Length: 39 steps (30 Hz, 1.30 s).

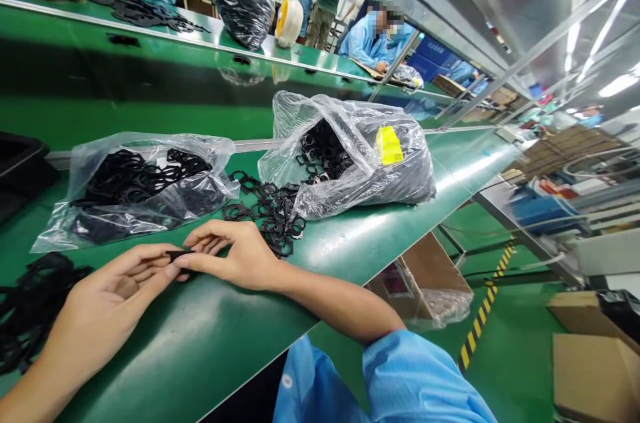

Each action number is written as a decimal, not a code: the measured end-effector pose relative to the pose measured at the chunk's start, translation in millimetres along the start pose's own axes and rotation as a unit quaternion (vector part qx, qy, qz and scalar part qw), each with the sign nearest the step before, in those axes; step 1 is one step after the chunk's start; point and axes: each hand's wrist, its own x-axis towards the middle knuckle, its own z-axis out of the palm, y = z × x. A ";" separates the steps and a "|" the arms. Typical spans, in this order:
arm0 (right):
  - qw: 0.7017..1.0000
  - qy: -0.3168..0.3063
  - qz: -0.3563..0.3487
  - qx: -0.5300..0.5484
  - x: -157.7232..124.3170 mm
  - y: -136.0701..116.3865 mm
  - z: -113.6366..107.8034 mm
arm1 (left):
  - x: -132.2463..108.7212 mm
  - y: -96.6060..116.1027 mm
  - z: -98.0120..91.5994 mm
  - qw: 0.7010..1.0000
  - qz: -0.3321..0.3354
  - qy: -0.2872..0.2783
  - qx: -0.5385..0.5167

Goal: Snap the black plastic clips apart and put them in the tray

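Observation:
Between the fingertips of both hands is a small flat black part (179, 254), mostly covered by the fingers. My left hand (123, 283) pinches its left side, and my right hand (235, 253) grips it from the right, thumbs nearly meeting. Just beyond my right hand lies a loose pile of black ring-like parts (273, 206), spilling from an open clear plastic bag (350, 156) with a yellow label. A second clear bag (145, 186) of thin black frame-like parts lies beyond my left hand. More black parts (37, 303) are heaped beside my left wrist.
The green tabletop (200, 343) runs away to the right. A black bin (23, 169) stands at the left. Below the edge is a cardboard box (425, 276) with plastic film. Across the raised green ledge, co-workers in blue (367, 39) sit near another filled bag (243, 6).

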 end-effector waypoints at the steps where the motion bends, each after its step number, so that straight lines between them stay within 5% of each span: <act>1: 1.000 -0.013 -0.018 -0.004 -0.3 -0.5 -0.1 | 0.2 0.8 -0.8 1.000 -0.001 0.018 -0.009; 5: 0.993 -0.034 -0.087 -0.068 -1.0 -1.2 -2.0 | 0.2 3.0 -1.9 0.999 0.008 0.034 -0.029; 8: 0.988 -0.028 -0.082 -0.131 -0.8 -3.0 -4.6 | -3.6 3.8 3.0 0.999 0.044 0.011 0.005; 11: 0.984 -0.045 -0.066 -0.157 -0.8 -4.7 -5.3 | -9.6 5.6 9.1 0.994 0.091 0.046 0.025; 14: 0.988 -0.058 -0.066 -0.129 -0.8 -2.6 -3.3 | -12.9 8.6 10.6 0.993 0.076 0.084 0.024; 19: 0.995 -0.031 -0.049 -0.078 1.1 3.0 -2.1 | -5.5 9.2 4.2 0.997 0.022 0.067 -0.015; 28: 1.000 0.004 0.018 0.003 11.8 -7.5 -6.6 | 7.4 15.0 8.1 0.988 0.136 0.060 -0.044; 39: 0.995 0.028 0.051 0.080 20.6 -7.9 -6.3 | 19.3 13.1 4.2 0.983 0.130 0.017 -0.127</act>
